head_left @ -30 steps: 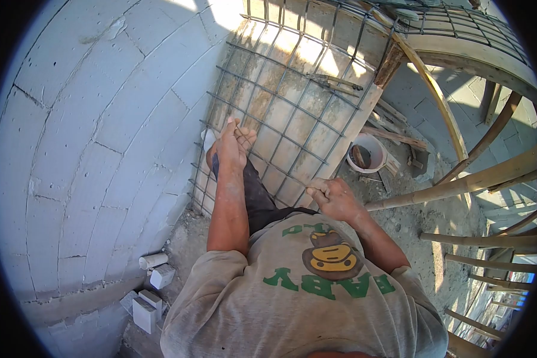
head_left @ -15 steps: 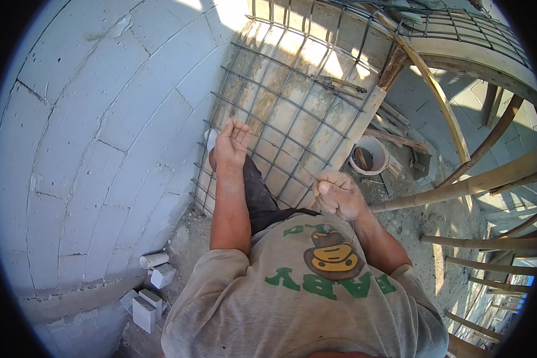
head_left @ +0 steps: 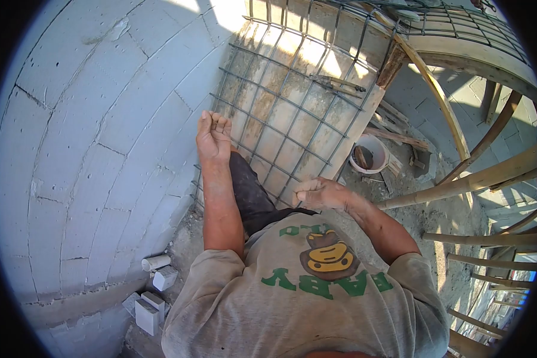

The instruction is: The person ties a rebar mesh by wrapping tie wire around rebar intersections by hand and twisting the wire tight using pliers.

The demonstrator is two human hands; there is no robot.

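Note:
My left hand (head_left: 213,136) is raised beside the block wall, over the left edge of a rebar mesh (head_left: 278,94). Its fingers are curled in toward the palm; whether something thin sits in them I cannot make out. Lower right, my right hand (head_left: 322,194) is closed in a pinch near the mesh's lower edge, slightly blurred, and what it grips, if anything, is too small to see. The mesh lies over sloping formwork boards (head_left: 253,128). A dark long-handled tool, like pincers (head_left: 339,85), rests on the mesh at the upper right.
The pale block wall (head_left: 101,137) rises on the left. A white bucket (head_left: 380,150) stands right of the boards, among wood scraps. Bamboo poles (head_left: 459,184) and a curved timber strip (head_left: 437,95) cross the right side. White block pieces (head_left: 147,316) lie lower left.
My left hand has moved left, toward the wall. My right hand has shifted left and slightly down, turning inward. The tool on the mesh stays put.

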